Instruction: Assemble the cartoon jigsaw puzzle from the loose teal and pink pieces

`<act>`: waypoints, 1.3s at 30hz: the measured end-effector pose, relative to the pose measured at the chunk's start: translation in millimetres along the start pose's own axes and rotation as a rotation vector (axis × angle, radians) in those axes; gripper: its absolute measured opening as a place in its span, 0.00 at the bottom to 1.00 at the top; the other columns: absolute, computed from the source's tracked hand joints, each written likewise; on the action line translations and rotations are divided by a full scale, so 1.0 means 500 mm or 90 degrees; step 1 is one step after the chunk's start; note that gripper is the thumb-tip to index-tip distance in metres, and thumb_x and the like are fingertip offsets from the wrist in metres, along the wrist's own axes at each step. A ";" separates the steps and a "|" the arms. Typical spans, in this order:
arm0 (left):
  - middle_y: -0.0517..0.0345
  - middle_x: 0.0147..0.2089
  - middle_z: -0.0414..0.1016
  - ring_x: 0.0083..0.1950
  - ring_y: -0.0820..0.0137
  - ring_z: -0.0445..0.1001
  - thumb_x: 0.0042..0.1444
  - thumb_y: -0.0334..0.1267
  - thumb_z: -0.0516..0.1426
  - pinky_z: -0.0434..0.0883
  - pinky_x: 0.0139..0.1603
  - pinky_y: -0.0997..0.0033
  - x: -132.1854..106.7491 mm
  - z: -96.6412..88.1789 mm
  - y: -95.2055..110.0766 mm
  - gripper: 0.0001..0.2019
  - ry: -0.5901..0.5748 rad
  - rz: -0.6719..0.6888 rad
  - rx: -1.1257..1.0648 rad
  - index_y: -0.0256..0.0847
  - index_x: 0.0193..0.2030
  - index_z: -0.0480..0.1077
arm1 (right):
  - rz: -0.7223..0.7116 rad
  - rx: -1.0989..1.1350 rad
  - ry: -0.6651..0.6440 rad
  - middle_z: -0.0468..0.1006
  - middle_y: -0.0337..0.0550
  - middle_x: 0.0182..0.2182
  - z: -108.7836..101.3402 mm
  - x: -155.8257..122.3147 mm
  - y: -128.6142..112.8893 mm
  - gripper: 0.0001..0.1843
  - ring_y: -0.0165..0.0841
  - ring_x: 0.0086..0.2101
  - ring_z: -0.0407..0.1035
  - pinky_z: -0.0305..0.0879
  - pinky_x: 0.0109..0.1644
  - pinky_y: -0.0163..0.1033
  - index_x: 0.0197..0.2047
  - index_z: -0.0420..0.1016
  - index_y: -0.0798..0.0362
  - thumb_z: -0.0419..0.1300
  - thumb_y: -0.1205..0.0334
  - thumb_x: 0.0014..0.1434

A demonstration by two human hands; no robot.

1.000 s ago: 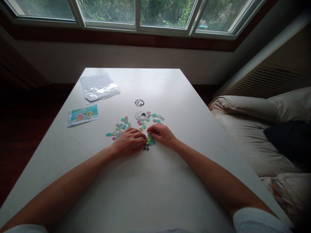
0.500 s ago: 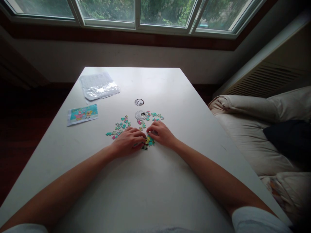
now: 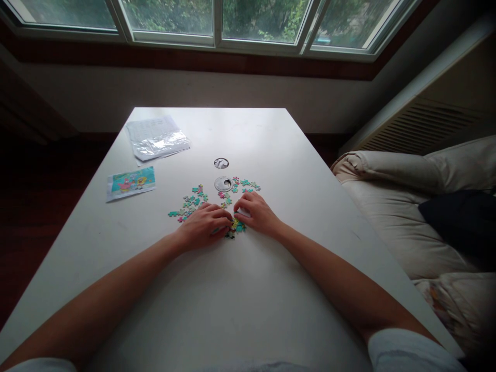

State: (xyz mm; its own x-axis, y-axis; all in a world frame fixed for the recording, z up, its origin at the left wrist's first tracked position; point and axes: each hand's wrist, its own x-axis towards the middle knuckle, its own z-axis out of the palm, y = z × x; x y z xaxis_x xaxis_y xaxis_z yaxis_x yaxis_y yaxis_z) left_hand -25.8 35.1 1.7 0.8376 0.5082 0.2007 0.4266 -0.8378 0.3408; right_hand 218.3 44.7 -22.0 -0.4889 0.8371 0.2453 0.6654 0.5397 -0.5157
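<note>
Between my two hands lies a small joined patch of jigsaw puzzle (image 3: pixel 239 226), with yellow and teal print. My left hand (image 3: pixel 205 225) rests at its left side, fingers bent and closed against the edge of the patch; its palm covers some of the table there. From the right, my right hand (image 3: pixel 258 213) reaches to the top of the patch with thumb and forefinger pinched together. A jigsaw piece is at those fingertips, mostly hidden. Loose teal jigsaw pieces (image 3: pixel 196 199) are scattered beyond my left hand, and more pieces (image 3: pixel 250 183) lie beyond my right.
Two round fittings, a metal-rimmed ring (image 3: pixel 223 184) and a round opening (image 3: pixel 221 163), are set in the white table (image 3: pixel 232 299). A printed cartoon picture card (image 3: pixel 132 183) and a clear plastic sleeve with paper (image 3: pixel 157 137) lie at left. A cushioned sofa (image 3: pixel 387 222) stands right.
Both hands stay nearly in place at the joined patch, with only slight finger movement. The whole view has shifted a little.
</note>
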 end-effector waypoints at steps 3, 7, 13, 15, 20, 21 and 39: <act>0.57 0.55 0.78 0.54 0.65 0.72 0.70 0.38 0.52 0.62 0.58 0.61 0.001 -0.001 0.000 0.10 0.000 -0.001 0.000 0.46 0.50 0.75 | 0.018 -0.009 0.004 0.72 0.44 0.41 0.000 -0.001 -0.003 0.05 0.39 0.44 0.63 0.59 0.52 0.44 0.41 0.77 0.48 0.66 0.60 0.62; 0.58 0.55 0.78 0.54 0.65 0.73 0.70 0.38 0.52 0.62 0.58 0.60 0.002 -0.002 0.000 0.11 -0.003 0.000 0.000 0.46 0.49 0.75 | 0.035 -0.020 0.003 0.71 0.44 0.41 0.002 -0.001 -0.005 0.05 0.39 0.44 0.63 0.59 0.52 0.44 0.40 0.76 0.49 0.66 0.58 0.61; 0.56 0.54 0.78 0.54 0.65 0.73 0.70 0.38 0.52 0.62 0.58 0.60 0.004 -0.003 0.001 0.11 -0.003 -0.003 -0.001 0.46 0.50 0.75 | 0.052 -0.045 0.001 0.71 0.43 0.38 0.004 0.002 -0.008 0.07 0.38 0.42 0.63 0.59 0.49 0.42 0.35 0.76 0.50 0.66 0.58 0.62; 0.57 0.55 0.78 0.54 0.65 0.73 0.70 0.39 0.52 0.62 0.58 0.60 0.004 -0.003 0.002 0.11 -0.005 -0.005 0.000 0.46 0.51 0.75 | 0.055 -0.055 0.005 0.71 0.43 0.38 0.005 0.003 -0.008 0.08 0.37 0.42 0.63 0.58 0.48 0.42 0.34 0.75 0.51 0.66 0.57 0.62; 0.56 0.55 0.78 0.54 0.65 0.73 0.70 0.39 0.52 0.63 0.58 0.60 0.003 -0.005 0.001 0.11 -0.005 -0.002 0.006 0.47 0.51 0.75 | 0.080 -0.076 0.041 0.71 0.43 0.35 0.013 0.005 -0.003 0.09 0.37 0.40 0.63 0.58 0.47 0.42 0.32 0.73 0.51 0.64 0.58 0.62; 0.56 0.55 0.78 0.54 0.65 0.73 0.70 0.39 0.52 0.63 0.59 0.60 0.003 -0.005 0.001 0.11 -0.005 -0.001 0.007 0.47 0.51 0.75 | 0.084 -0.077 0.056 0.72 0.42 0.34 0.013 0.006 -0.001 0.09 0.37 0.39 0.63 0.58 0.46 0.42 0.31 0.72 0.51 0.64 0.59 0.62; 0.57 0.58 0.76 0.58 0.65 0.71 0.70 0.38 0.51 0.62 0.62 0.60 -0.005 0.005 -0.007 0.12 0.000 -0.003 0.009 0.48 0.53 0.74 | 0.106 -0.111 0.158 0.69 0.50 0.60 0.001 0.009 0.050 0.19 0.46 0.60 0.60 0.58 0.65 0.52 0.58 0.75 0.47 0.58 0.54 0.67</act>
State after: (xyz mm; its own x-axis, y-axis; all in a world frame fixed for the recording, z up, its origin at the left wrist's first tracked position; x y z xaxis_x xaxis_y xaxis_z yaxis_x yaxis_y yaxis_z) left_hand -28.5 36.0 -2.3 0.8355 0.5125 0.1983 0.4359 -0.8379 0.3286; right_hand 232.4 61.9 -34.2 -0.2274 0.8994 0.3733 0.8216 0.3830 -0.4223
